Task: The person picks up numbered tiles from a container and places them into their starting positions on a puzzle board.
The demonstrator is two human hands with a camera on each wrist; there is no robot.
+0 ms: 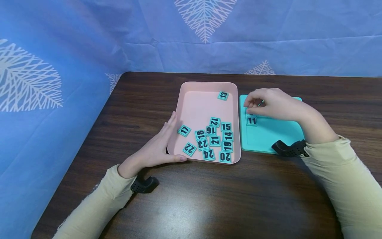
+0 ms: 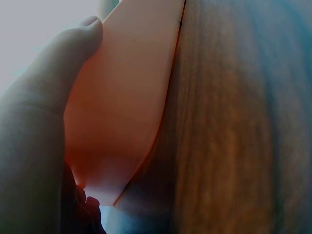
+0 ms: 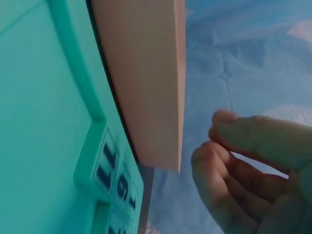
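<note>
My left hand (image 1: 158,146) rests against the near left corner of the pink tray (image 1: 203,87), fingers straight along its left side, thumb on its near wall. Number tiles lie in the tray, including 13 (image 1: 222,95), 17 (image 1: 184,130) and 20 (image 1: 225,157). Over the upper left of the teal board (image 1: 268,139), my right hand (image 1: 277,103) hovers with fingers loosely bent. Between its thumb and fingertips no tile shows in the right wrist view. On the board lies tile 11 (image 1: 251,120); more tiles beside it, partly hidden by the hand in the head view, include 6 (image 3: 123,189).
The tray and board stand side by side, a narrow gap between them, on a dark wooden table (image 1: 185,205). A blue cloth (image 1: 149,26) with white leaf patterns hangs behind and to the left. Black bands (image 1: 144,185) circle both wrists.
</note>
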